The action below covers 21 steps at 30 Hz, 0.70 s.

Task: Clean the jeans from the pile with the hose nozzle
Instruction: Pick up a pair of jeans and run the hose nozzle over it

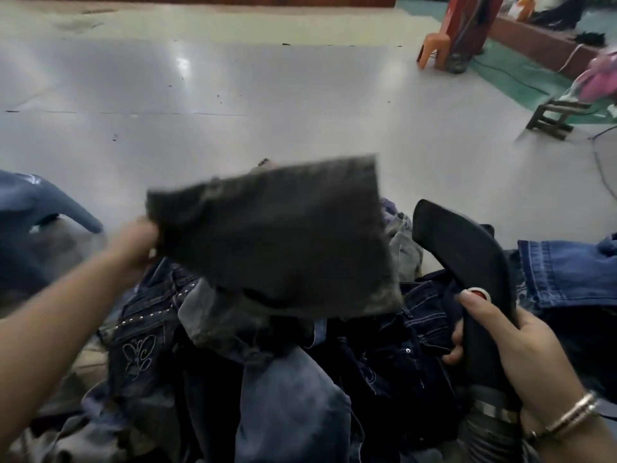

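Observation:
A pile of jeans (267, 379) fills the lower part of the view, dark blue and grey, one pair with stud trim and a butterfly stitch. My left hand (140, 243) grips the edge of a dark grey jeans leg (277, 238) and holds it lifted above the pile; the cloth is blurred. My right hand (500, 339) grips the handle of the black hose nozzle (467, 259), whose flat head points up and to the left, just right of the lifted leg. A red button on the nozzle sits by my thumb. The hose itself is hidden.
A blue plastic stool (36, 208) stands at the left edge. Lighter blue jeans (567, 272) lie at the right. The shiny grey floor (233, 105) stretches beyond the pile. Farther back right are an orange plastic chair (437, 45) and a small wooden stool (554, 118).

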### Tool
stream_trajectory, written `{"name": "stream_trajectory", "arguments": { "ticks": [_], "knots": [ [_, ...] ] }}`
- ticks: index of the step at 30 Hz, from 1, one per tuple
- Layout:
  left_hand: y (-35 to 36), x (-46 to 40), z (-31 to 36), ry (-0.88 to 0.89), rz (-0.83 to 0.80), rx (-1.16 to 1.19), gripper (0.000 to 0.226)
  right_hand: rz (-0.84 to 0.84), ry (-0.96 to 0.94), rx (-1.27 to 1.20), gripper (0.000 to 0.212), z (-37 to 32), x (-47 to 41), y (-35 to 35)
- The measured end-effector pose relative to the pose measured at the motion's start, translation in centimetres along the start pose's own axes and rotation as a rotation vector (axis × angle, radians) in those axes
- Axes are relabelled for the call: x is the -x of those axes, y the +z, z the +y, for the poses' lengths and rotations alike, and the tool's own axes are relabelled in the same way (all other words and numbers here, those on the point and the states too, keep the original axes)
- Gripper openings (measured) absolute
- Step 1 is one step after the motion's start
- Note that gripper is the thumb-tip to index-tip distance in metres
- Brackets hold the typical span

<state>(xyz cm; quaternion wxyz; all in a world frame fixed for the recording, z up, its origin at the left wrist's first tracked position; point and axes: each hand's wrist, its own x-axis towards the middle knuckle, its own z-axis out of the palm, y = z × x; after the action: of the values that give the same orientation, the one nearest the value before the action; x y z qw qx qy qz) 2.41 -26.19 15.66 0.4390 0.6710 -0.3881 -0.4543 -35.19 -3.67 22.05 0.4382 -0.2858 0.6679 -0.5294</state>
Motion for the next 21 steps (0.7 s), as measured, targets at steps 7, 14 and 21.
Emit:
{"name": "stream_trajectory", "arguments": {
  "ticks": [7,14,21],
  "knots": [
    [4.2,4.9,-9.9,0.300,0.052,-0.892,0.079,-0.016,-0.018,0.059,0.060,0.4,-0.6,0.0],
    [10.4,2.8,-11.6,0.659,-0.358,-1.452,0.101,-0.038,-0.005,0.134,0.092,0.7,-0.8,0.9],
    [8.3,1.5,-12.4,0.774,-0.696,-1.680,0.028,-0.047,-0.013,0.158,0.092,0.7,-0.9,1.4]
  ]
}}
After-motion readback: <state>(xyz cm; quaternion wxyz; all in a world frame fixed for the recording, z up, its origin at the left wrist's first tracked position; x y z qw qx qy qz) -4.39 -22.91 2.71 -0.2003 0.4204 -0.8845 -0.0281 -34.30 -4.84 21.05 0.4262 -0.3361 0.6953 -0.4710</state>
